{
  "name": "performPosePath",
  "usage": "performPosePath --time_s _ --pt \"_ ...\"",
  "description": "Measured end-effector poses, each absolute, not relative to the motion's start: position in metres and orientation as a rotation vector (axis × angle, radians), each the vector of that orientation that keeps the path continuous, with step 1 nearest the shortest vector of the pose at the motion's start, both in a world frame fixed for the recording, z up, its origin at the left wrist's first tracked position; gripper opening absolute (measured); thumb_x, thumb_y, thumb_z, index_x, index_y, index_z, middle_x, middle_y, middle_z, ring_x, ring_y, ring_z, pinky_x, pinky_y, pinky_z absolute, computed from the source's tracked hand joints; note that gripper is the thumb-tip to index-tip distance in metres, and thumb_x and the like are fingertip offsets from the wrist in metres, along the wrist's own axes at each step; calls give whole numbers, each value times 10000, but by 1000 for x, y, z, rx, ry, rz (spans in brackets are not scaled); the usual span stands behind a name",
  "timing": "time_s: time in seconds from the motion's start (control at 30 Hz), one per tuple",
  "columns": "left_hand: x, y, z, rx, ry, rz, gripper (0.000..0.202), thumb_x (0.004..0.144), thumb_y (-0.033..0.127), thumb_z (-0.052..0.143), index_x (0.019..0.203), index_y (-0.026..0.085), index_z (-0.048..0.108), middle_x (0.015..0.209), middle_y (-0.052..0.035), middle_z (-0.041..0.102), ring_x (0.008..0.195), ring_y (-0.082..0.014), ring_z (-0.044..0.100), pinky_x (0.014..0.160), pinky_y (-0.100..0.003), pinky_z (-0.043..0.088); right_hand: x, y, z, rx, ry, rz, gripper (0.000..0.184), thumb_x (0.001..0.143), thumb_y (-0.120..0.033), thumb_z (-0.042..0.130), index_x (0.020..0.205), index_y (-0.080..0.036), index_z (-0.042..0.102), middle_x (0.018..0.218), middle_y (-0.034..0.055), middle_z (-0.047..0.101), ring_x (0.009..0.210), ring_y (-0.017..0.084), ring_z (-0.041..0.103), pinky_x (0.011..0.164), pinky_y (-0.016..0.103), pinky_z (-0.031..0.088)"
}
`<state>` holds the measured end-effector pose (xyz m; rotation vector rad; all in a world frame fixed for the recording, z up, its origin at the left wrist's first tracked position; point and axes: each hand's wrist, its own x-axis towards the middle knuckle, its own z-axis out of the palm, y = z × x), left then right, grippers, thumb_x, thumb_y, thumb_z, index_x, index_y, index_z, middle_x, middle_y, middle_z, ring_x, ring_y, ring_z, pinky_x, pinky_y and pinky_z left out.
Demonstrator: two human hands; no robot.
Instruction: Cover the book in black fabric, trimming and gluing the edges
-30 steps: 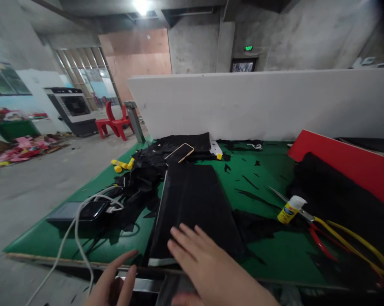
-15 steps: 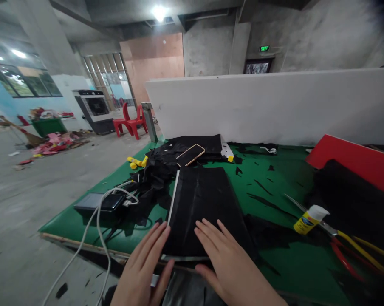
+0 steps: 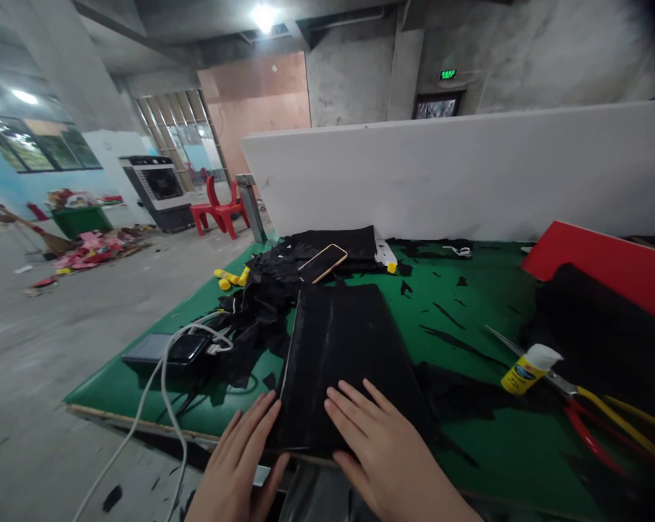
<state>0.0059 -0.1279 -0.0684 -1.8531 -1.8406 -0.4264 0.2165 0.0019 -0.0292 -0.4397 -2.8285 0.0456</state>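
Note:
A long black sheet [image 3: 343, 348] lies flat on the green table [image 3: 469, 290], running away from me. My left hand [image 3: 240, 464] rests with straight fingers against the sheet's near left edge. My right hand [image 3: 376, 449] lies flat, fingers spread, on the sheet's near end. Neither hand holds anything.
A phone [image 3: 323, 262] lies on a heap of black scraps [image 3: 262, 304] beyond the sheet. A power bank with white cables [image 3: 169, 348] sits at the left. At the right are a yellow glue bottle [image 3: 527, 368], scissors with red and yellow handles [image 3: 593, 413] and a red board [image 3: 604, 268]. A white partition [image 3: 469, 174] backs the table.
My left hand came up from below the table edge to the sheet's left edge. The white strip along the sheet's near and left edges is now hidden.

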Motion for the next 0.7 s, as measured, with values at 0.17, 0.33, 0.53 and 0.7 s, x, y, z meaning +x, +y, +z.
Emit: performPosePath --time_s 0.17,0.33,0.53,0.7 --pt "3 -128 -62 -1894 -1898 -559 659 875 384 506 1465 246 247 1416 -82 470 1241 -258 514 970 -394 496 217 2 -29 -397 -2841 -12 450 993 -285 249 1386 -144 418 1451 -1 381 1334 211 371 1104 427 344" --pt "6 -123 -39 -1971 -1990 -710 616 905 338 452 1470 293 210 1435 -46 450 1272 -214 484 967 -308 496 218 2 -28 -402 -2874 74 460 989 -271 246 1403 -134 393 1471 13 348 1357 217 328 1132 428 287" --pt "12 -49 21 -2118 -2057 -848 496 951 395 367 1425 266 298 1483 -41 370 1359 -175 358 1108 -357 342 216 1 -22 -426 -2935 345 581 947 -393 365 1442 -94 313 1500 82 274 1384 271 260 1150 486 201" --pt "-1 63 12 -2210 -2098 -511 600 952 460 329 1423 89 318 1509 -125 319 1415 -191 233 1150 -331 231 212 0 -18 -481 -2950 429 624 907 -406 452 1426 -77 345 1492 111 296 1384 287 257 1146 486 199"
